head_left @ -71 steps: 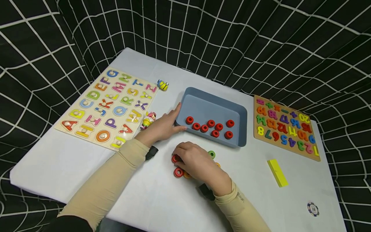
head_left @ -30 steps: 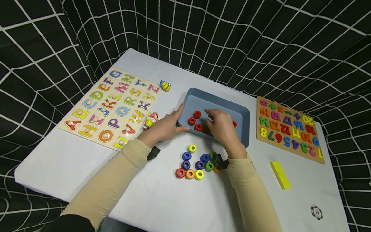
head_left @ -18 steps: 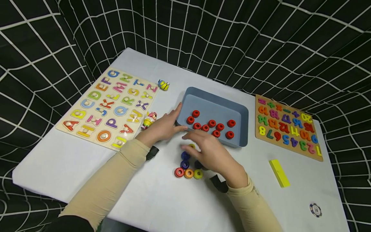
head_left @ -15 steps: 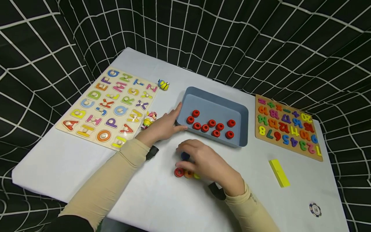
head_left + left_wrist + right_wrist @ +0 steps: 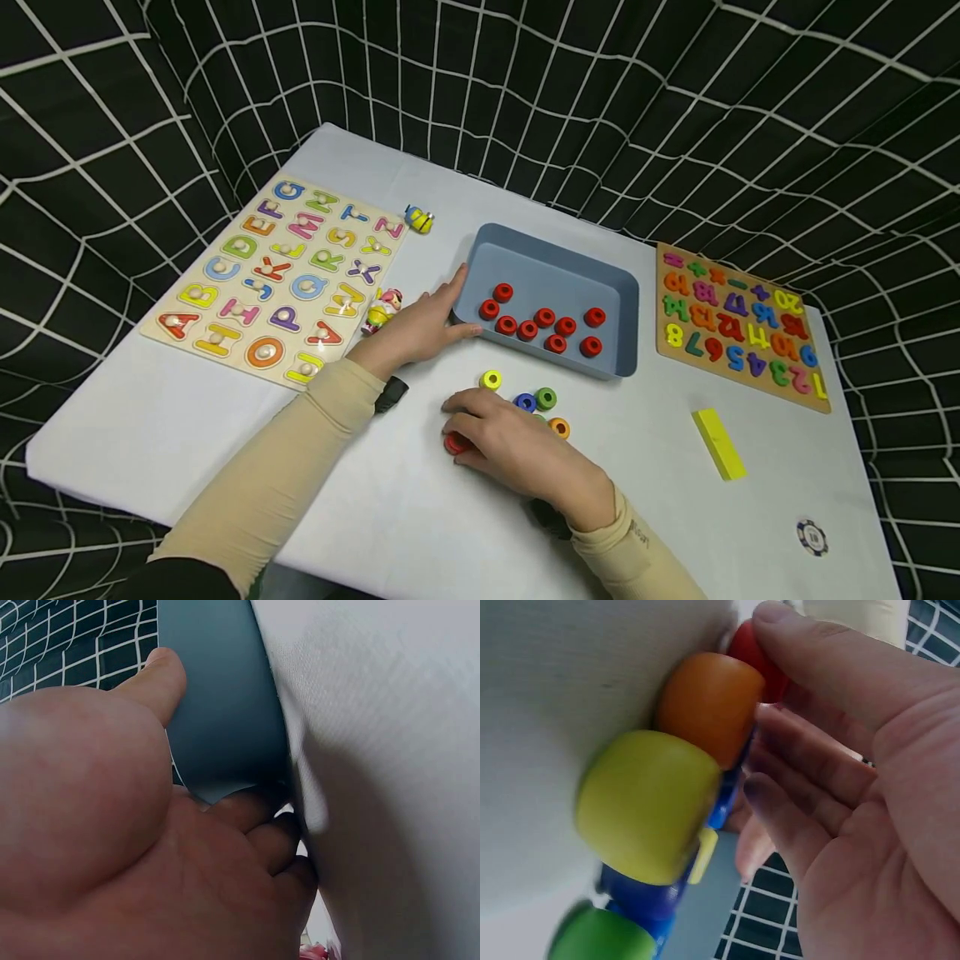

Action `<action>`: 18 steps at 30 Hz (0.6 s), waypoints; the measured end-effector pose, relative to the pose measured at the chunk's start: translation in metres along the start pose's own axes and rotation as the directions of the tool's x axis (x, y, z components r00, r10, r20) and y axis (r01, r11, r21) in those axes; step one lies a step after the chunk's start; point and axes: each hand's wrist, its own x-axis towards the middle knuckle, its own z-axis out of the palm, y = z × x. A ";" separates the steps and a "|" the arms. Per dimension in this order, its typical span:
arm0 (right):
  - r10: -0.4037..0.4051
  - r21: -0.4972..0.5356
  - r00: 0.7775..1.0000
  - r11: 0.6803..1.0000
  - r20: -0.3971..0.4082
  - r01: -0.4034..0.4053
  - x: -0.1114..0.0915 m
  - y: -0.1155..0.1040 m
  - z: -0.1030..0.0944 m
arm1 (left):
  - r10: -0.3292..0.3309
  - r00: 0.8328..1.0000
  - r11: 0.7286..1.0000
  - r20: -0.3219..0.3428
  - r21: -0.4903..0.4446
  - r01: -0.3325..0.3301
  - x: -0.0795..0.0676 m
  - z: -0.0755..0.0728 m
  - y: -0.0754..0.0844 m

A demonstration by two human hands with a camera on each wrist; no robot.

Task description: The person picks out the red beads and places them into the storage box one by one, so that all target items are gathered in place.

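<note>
My right hand (image 5: 517,446) is over the group of beads on the table, its thumb and fingers around a red bead (image 5: 453,443). In the right wrist view the thumb presses this red bead (image 5: 759,660), beside an orange bead (image 5: 711,705) and a yellow bead (image 5: 649,806). The left hand (image 5: 420,329) rests against the near-left corner of the blue-grey tray (image 5: 555,250), fingers along one side and thumb at the front. Several red beads (image 5: 544,317) lie in the tray. Part of the table group is hidden under the right hand.
Left of the tray lie an alphabet board (image 5: 285,275), a pink-capped figurine (image 5: 384,310) and a small yellow-blue toy (image 5: 419,219). To the right are a number board (image 5: 738,325), a yellow block (image 5: 718,443) and a poker chip (image 5: 812,537). Yellow (image 5: 491,380) and green beads (image 5: 546,398) stand before the tray.
My right hand carried a red bead into the tray, let it go, and came back to the table group, where it takes hold of another red bead. The left hand stayed at the tray.
</note>
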 end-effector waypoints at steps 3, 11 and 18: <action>0.006 0.045 0.999 0.999 -0.043 -0.004 0.001 0.004 -0.008 | -0.004 1.000 1.000 0.004 0.002 0.004 0.000 0.000 -0.001; 0.173 0.198 0.960 0.972 -0.218 -0.130 0.003 0.043 -0.038 | 0.007 1.000 1.000 0.003 -0.010 -0.007 0.001 -0.001 -0.001; 0.415 0.217 0.859 0.906 -0.299 -0.362 0.016 0.091 -0.051 | 0.016 1.000 1.000 -0.003 -0.018 -0.016 0.001 0.002 -0.002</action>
